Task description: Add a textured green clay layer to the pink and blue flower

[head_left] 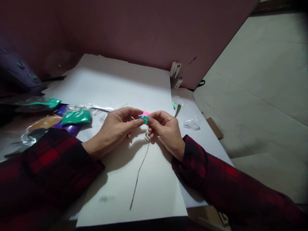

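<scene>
Left hand [117, 128] and right hand [166, 128] meet above the white sheet [125, 83] on the bench, each pinching the small pink piece [145, 114] between thumb and forefinger. The piece has a green wrap at its base. A thin dark wire [141, 166] trails from it toward the near edge. Likely light, soft, easily crushed — wire bendy. Best held at the wrapped base. Green packets [75, 116] lie left, well apart.
</scene>
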The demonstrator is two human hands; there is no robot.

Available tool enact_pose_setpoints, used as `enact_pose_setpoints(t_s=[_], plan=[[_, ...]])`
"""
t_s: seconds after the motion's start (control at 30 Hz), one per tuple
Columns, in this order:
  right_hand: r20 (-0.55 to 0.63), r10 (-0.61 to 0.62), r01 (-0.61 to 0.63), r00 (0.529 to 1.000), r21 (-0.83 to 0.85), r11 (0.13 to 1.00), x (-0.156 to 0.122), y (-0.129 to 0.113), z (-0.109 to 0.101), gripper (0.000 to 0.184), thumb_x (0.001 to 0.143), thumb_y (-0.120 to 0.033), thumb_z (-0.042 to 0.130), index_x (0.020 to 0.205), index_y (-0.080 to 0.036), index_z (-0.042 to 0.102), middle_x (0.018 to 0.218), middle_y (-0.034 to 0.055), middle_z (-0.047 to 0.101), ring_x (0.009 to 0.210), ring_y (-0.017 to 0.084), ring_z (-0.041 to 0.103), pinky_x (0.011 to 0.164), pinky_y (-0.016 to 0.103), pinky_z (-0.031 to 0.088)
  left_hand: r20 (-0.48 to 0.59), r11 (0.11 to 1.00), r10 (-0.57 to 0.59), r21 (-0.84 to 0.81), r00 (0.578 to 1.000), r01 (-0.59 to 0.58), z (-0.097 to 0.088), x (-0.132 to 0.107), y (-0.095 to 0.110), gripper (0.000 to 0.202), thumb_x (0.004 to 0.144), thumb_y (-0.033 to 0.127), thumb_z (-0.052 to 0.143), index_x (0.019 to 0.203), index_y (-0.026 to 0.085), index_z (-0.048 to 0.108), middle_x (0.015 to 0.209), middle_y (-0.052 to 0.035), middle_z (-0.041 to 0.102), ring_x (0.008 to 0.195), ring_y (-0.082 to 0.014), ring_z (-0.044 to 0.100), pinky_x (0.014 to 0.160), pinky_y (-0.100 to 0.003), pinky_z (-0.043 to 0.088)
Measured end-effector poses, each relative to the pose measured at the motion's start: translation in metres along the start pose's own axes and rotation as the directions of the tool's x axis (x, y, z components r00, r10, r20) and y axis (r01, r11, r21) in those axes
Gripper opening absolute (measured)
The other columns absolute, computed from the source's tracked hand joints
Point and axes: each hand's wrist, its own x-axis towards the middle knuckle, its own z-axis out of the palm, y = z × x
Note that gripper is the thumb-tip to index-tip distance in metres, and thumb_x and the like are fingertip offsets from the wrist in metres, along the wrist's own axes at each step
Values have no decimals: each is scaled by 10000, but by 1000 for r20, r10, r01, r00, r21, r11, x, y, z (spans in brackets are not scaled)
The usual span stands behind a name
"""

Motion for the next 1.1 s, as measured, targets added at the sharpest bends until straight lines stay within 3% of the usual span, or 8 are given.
enact_pose_setpoints(t_s=[0.17,0.27,0.43,0.7,0.83,0.97,1.03,1.1], plan=[[100,-37,41,994,-36,998,-2,1,-1,192,785,-345,703,811,-179,609,533,-50,565,380,79,503,305,182,415,36,999,-26,47,999,24,0,1,-1,171,745,305,686,825,154,700,782,-47,687,627,-129,583,550,-220,436],[133,-56,61,990,-39,997,-2,0,0,167,838,-344,640,854,-177,628,584,-34,584,393,77,509,320,194,426,8,996,-44,73,999,44,-1,1,-1,161,746,314,689,770,154,686,698,-20,658,585,-112,562,521,-204,408],[132,-122,131,984,-63,989,-3,1,0,182,786,-291,702,923,-189,640,734,-10,639,590,90,586,433,180,477,1,998,-39,59,999,39,-2,2,-3,187,742,345,695,743,161,661,595,18,590,471,-84,485,448,-196,362],[116,-94,102,989,-68,992,-4,4,1,120,824,-290,653,855,-178,622,606,-34,585,499,83,541,409,197,475,39,998,-57,40,998,55,0,2,-1,147,728,296,694,735,155,654,581,15,569,465,-88,469,448,-201,358],[-6,-114,113,993,-71,991,-4,-2,3,82,781,-228,672,787,-174,612,578,-46,573,465,69,513,408,191,458,-10,998,-60,-27,998,59,-1,2,-3,161,747,301,684,704,155,631,577,17,550,460,-85,455,430,-202,350],[-172,-101,93,980,-53,994,0,-5,2,96,755,-219,675,778,-176,593,622,-38,604,466,66,515,392,185,454,-179,993,-49,-115,983,29,-3,5,-5,138,743,270,690,714,151,625,593,20,550,463,-70,435,432,-191,341],[-190,-63,55,980,-45,997,1,-4,1,113,760,-244,673,795,-171,594,650,-26,615,462,68,520,356,177,429,-209,988,-63,-148,976,32,-3,6,-6,136,735,266,702,738,150,631,601,24,549,472,-66,435,438,-186,347],[-162,-24,17,986,-44,999,3,-3,-1,137,762,-270,680,811,-169,601,676,-15,624,469,74,535,326,170,402,-164,985,-62,-169,985,34,-3,6,-7,153,728,277,716,785,149,653,635,18,564,494,-70,456,446,-187,362]])
